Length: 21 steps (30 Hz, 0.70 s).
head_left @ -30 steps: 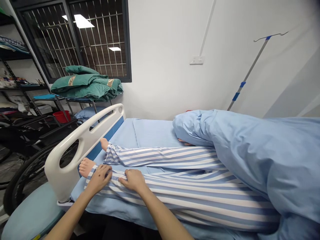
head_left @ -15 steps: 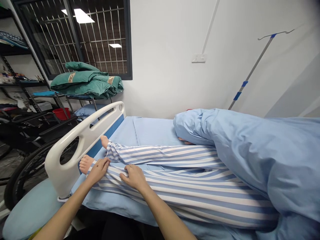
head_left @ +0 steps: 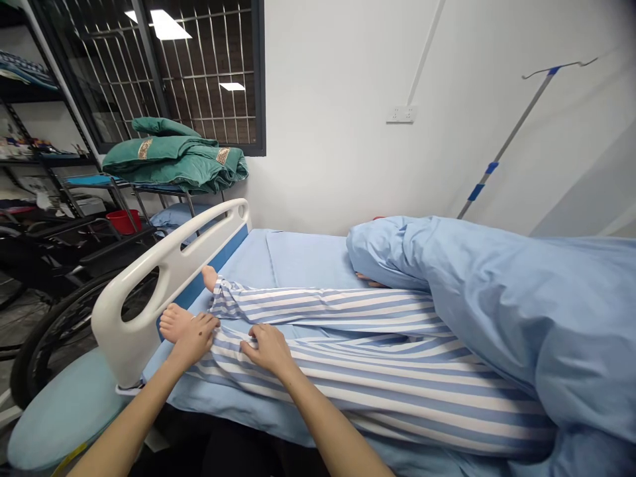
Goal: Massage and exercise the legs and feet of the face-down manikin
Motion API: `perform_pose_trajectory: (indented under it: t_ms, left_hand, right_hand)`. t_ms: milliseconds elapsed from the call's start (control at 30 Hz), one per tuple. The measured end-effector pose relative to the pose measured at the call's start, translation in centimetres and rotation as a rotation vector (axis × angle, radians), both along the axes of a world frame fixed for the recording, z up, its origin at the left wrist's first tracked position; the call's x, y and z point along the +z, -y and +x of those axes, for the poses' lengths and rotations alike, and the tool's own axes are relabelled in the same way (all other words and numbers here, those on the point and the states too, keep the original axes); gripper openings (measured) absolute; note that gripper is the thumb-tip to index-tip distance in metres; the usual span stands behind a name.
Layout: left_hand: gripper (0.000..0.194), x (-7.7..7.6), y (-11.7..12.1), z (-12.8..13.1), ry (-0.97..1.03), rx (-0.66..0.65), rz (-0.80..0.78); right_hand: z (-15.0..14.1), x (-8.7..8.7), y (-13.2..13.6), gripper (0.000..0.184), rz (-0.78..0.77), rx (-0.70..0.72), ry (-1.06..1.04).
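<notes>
Now, left hand: the left hand (head_left: 197, 338) lies at the ankle of the near foot (head_left: 175, 322), and less stripe shows between them than a second ago.
Right hand: the right hand (head_left: 271, 349) is much as before, on the shin of the striped trousers (head_left: 397, 384).
Fingers: bent over the cloth on both, hands apart; can't tell whether either pinches it.
Trousers: stretched along the blue sheet (head_left: 303, 258), far foot (head_left: 209, 277) by the end board (head_left: 112, 348).
Room: green bundle (head_left: 169, 162) below the barred window (head_left: 213, 79), wheelchair (head_left: 116, 252) beyond the board, pole (head_left: 519, 119) by the wall.
Quilt: the quilt (head_left: 487, 291) hides the trousers' top; a skin-toned bit (head_left: 370, 281) under its edge is hard to make out.
Stool: the stool (head_left: 64, 411) is partly covered by the left forearm.
</notes>
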<state>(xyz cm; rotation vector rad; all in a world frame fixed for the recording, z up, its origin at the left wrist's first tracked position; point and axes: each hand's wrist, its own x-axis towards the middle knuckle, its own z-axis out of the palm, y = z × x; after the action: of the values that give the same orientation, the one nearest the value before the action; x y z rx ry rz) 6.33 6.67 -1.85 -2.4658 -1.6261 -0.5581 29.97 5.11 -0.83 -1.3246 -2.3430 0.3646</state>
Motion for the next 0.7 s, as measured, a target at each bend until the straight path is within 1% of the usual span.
perform_pose_trajectory:
  t_ms: [100,200,300,433,500,567,633,700]
  left_hand:
    - [0.02,-0.5,0.1,0.1,-0.151,0.011,0.008]
    - [0.021,-0.5,0.2,0.0,-0.238,-0.007,0.009]
    - [0.021,-0.2,0.3,-0.1,-0.222,-0.023,-0.011]
    - [0.02,0.1,0.5,0.2,-0.183,0.013,-0.01]
    - [0.021,0.4,0.6,1.0,-0.14,0.009,-0.007]
    - [0.023,0.8,0.6,2.1,-0.042,-0.002,-0.003]
    - [0.022,1.2,0.4,3.5,0.11,0.016,-0.005]
    - [0.02,1.3,0.1,4.8,0.278,0.072,-0.047]
  right_hand:
    - [0.0,0.1,0.1,0.032,0.005,0.008,0.012]
    - [0.0,0.1,0.0,0.032,0.005,0.023,0.027]
    - [0.0,0.0,-0.1,0.033,-0.018,0.023,0.054]
    - [-0.1,-0.2,-0.3,0.033,-0.02,0.024,0.052]
    - [-0.1,-0.2,-0.3,0.033,-0.011,0.03,0.046]
    - [-0.1,-0.3,-0.4,0.032,-0.004,0.033,0.042]
    - [-0.1,-0.3,-0.4,0.031,-0.001,0.038,0.042]
    - [0.0,-0.3,-0.4,0.031,-0.005,0.04,0.046]
